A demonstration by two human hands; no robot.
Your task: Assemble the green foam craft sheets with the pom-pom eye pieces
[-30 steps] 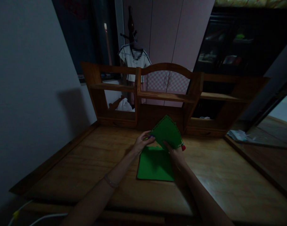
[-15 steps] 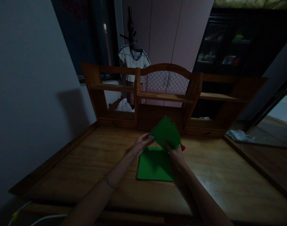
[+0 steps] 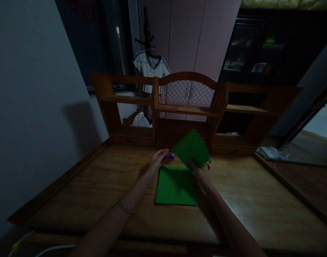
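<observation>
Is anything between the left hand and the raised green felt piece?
Nothing visible. The left hand, pinching a small purple object, sits just left of the green felt piece held up by the right hand.

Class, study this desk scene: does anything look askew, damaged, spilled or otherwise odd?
Nothing stands out. The right hand holds a green sheet with dotted edges tilted above the wooden desk; the left hand pinches a small purple object beside it. A flat green sheet lies square below, undamaged.

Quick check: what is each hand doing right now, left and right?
Left hand: closed on a small purple object, next to the raised green felt piece.
Right hand: closed, holding that green felt piece above the green sheet.
</observation>
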